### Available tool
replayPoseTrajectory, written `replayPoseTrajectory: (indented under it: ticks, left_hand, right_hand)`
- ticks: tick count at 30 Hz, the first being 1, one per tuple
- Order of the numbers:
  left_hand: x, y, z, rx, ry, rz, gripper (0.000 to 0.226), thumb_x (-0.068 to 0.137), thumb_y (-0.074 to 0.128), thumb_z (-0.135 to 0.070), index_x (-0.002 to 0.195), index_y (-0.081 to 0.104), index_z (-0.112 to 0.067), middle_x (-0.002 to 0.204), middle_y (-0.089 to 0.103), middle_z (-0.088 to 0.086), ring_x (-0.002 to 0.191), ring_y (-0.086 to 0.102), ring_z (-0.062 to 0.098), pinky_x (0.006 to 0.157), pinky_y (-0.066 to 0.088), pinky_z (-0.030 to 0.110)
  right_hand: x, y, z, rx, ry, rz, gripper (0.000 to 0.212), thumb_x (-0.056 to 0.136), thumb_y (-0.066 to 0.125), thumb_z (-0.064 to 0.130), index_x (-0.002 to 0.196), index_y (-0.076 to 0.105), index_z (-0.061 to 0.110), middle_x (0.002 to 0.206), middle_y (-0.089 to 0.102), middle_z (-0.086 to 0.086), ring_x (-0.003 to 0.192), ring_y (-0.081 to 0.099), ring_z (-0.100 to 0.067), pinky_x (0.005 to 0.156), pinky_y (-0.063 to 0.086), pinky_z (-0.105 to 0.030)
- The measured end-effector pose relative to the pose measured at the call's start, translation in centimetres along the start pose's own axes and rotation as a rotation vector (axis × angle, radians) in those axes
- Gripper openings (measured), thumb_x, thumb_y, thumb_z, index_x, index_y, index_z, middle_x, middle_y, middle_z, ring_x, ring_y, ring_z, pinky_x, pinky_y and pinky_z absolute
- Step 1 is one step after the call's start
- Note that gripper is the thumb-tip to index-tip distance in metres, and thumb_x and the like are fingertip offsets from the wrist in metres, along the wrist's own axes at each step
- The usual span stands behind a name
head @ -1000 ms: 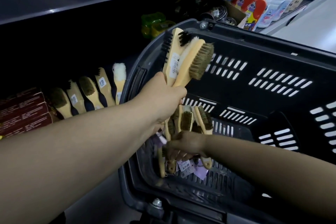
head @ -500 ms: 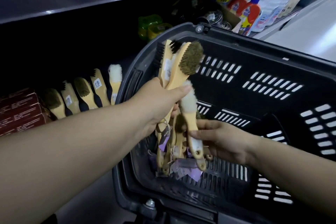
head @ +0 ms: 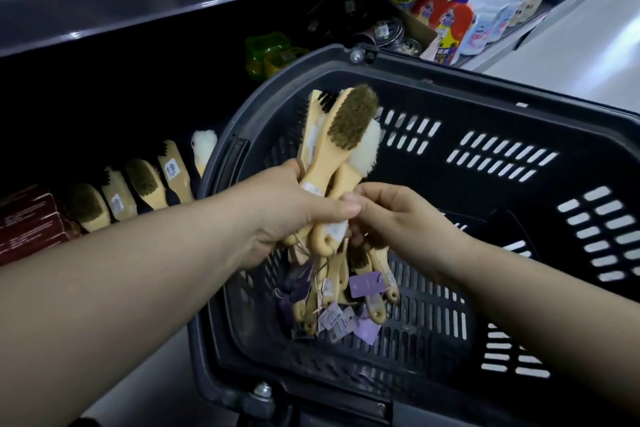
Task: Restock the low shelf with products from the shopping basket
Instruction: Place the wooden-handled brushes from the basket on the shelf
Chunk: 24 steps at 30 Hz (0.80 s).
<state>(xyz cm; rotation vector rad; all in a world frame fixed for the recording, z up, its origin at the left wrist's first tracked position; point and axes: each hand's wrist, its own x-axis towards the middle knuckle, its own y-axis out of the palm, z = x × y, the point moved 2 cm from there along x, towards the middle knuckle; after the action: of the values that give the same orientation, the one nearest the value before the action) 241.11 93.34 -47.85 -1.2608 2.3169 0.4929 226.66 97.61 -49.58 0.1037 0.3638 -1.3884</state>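
Woolly white brush now joins wooden brushes in left hand.

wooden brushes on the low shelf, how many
5 in a row, left to right: brown-bristled wooden brush, labelled brush, second brown-bristled brush, black-bristled brush, white fluffy brush. Others may hide behind the black plastic basket.
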Motion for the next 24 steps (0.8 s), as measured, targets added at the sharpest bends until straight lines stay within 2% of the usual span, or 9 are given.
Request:
replayPoseTrajectory:
  ticks: [4, 7, 9, 11, 14, 18, 20, 22, 24]
  left_hand:
    - [0.4, 0.0, 0.2, 0.081, 0.012, -0.050, 0.051, 0.067, 0.079, -0.003, 0.111, 0.058, -0.018, 0.094, 0.073, 0.012, 0.081, 0.072, 0.028, 0.060, 0.056, 0.035]
    - [0.7, -0.2, 0.2, 0.065, 0.042, -0.122, 0.049, 0.068, 0.078, -0.003, 0.109, 0.057, -0.019, 0.095, 0.072, 0.013, 0.082, 0.071, 0.031, 0.070, 0.057, 0.046]
    - [0.8, -0.4, 0.2, 0.068, 0.046, -0.151, 0.045, 0.070, 0.078, -0.004, 0.108, 0.058, -0.019, 0.092, 0.073, 0.013, 0.080, 0.071, 0.030, 0.072, 0.058, 0.048]
    - [0.7, -0.4, 0.1, 0.064, 0.031, -0.129, 0.040, 0.071, 0.077, -0.004, 0.105, 0.061, -0.016, 0.089, 0.073, 0.013, 0.077, 0.072, 0.028, 0.066, 0.059, 0.041]
    - [0.7, -0.3, 0.1, 0.059, 0.007, -0.087, 0.036, 0.071, 0.076, -0.004, 0.104, 0.063, -0.010, 0.088, 0.074, 0.013, 0.079, 0.072, 0.026, 0.061, 0.059, 0.035]
    - [0.9, -0.2, 0.0, 0.050, 0.004, -0.075, 0.034, 0.071, 0.076, -0.004, 0.102, 0.063, -0.010, 0.088, 0.074, 0.013, 0.080, 0.072, 0.026, 0.066, 0.059, 0.036]
    - [1.0, -0.1, 0.0, 0.054, 0.012, -0.077, 0.035, 0.071, 0.076, -0.005, 0.102, 0.063, -0.012, 0.089, 0.074, 0.012, 0.080, 0.072, 0.026, 0.067, 0.058, 0.035]
    - [1.0, -0.1, -0.1, 0.052, 0.021, -0.082, 0.035, 0.071, 0.077, -0.005, 0.102, 0.063, -0.012, 0.091, 0.074, 0.011, 0.083, 0.072, 0.026, 0.073, 0.058, 0.038]
    - [1.1, -0.1, 0.0, 0.059, 0.028, -0.085, 0.037, 0.071, 0.077, -0.006, 0.104, 0.062, -0.013, 0.093, 0.074, 0.010, 0.084, 0.071, 0.025, 0.075, 0.057, 0.038]
  right_hand:
    - [1.3, -2.8, -1.3, -0.065, -0.031, -0.055, 0.037, 0.100, 0.038, 0.030, 0.072, 0.058, 0.015, 0.063, 0.057, 0.002, 0.060, 0.055, -0.013, 0.059, 0.048, -0.022]
    - [2.9, -5.2, -5.3, -0.321, 0.168, -0.118, 0.031, 0.099, 0.040, 0.031, 0.083, 0.060, 0.015, 0.075, 0.060, -0.003, 0.072, 0.060, -0.019, 0.068, 0.050, -0.031]
    - [3.7, -5.6, -9.0, -0.673, 0.375, 0.016, 0.022, 0.097, 0.044, 0.030, 0.097, 0.060, 0.014, 0.087, 0.060, -0.004, 0.085, 0.060, -0.021, 0.071, 0.048, -0.031]
    - [3.9, -4.7, -12.9, -0.830, 0.500, 0.150, 0.021, 0.095, 0.049, 0.031, 0.105, 0.058, 0.016, 0.096, 0.060, -0.006, 0.088, 0.057, -0.018, 0.070, 0.045, -0.026]
    - [3.5, -3.0, -17.5, -0.721, 0.664, 0.060, 0.034, 0.090, 0.056, 0.030, 0.117, 0.052, 0.009, 0.106, 0.060, -0.010, 0.090, 0.061, -0.021, 0.072, 0.050, -0.029]
    - [3.2, -2.5, -19.3, -0.516, 0.817, -0.101, 0.047, 0.081, 0.067, 0.015, 0.119, 0.040, 0.007, 0.092, 0.057, -0.008, 0.070, 0.059, -0.014, 0.048, 0.046, -0.021]
    - [3.3, -2.9, -19.1, -0.422, 0.847, -0.118, 0.050, 0.074, 0.072, 0.006, 0.116, 0.044, 0.003, 0.093, 0.059, -0.011, 0.068, 0.060, -0.016, 0.047, 0.047, -0.022]
    - [3.2, -3.2, -18.7, -0.467, 0.875, -0.007, 0.037, 0.070, 0.076, 0.007, 0.103, 0.059, 0.002, 0.084, 0.062, -0.008, 0.068, 0.058, -0.016, 0.051, 0.046, -0.022]
    - [2.7, -3.3, -17.8, -0.472, 0.925, 0.137, 0.011, 0.070, 0.075, 0.006, 0.076, 0.066, 0.004, 0.065, 0.062, -0.006, 0.059, 0.054, -0.014, 0.052, 0.040, -0.020]
